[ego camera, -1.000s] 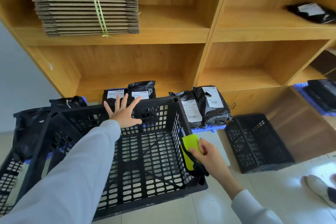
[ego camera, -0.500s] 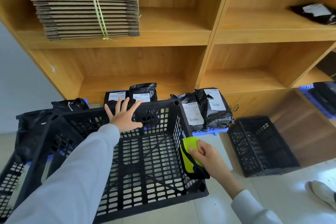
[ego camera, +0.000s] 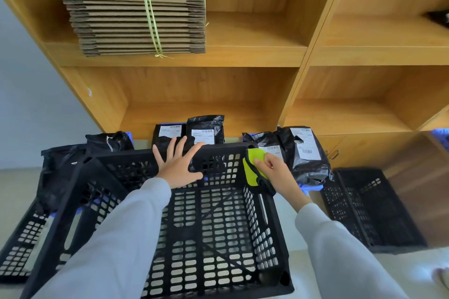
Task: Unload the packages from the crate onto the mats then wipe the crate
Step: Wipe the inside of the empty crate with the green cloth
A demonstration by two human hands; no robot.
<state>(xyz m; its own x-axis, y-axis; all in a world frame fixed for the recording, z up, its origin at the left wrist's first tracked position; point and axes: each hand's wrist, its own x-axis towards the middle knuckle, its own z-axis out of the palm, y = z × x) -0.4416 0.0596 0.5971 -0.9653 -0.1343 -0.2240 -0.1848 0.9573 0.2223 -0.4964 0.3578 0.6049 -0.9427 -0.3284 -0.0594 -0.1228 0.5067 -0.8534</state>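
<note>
A black slatted plastic crate (ego camera: 213, 238) stands on the floor in front of me with nothing inside. My left hand (ego camera: 178, 164) rests flat on its far rim, fingers spread. My right hand (ego camera: 274, 168) grips a yellow-green cloth with a black edge (ego camera: 252, 167) and presses it on the crate's right wall near the far right corner. Black packages with white labels (ego camera: 205, 130) stand on blue mats (ego camera: 311, 187) behind the crate, with more packages (ego camera: 303, 153) to the right and more black packages (ego camera: 107, 141) to the left.
A second black crate (ego camera: 369, 209) sits on the floor to the right, and another crate (ego camera: 21, 240) leans at the left. Wooden shelving (ego camera: 301, 56) rises behind, with a tied bundle of flat cardboard (ego camera: 136, 7) on an upper shelf.
My right hand has slid the cloth along the crate's right wall from near me toward the far corner. My left hand has stayed on the far rim. The view has shifted closer.
</note>
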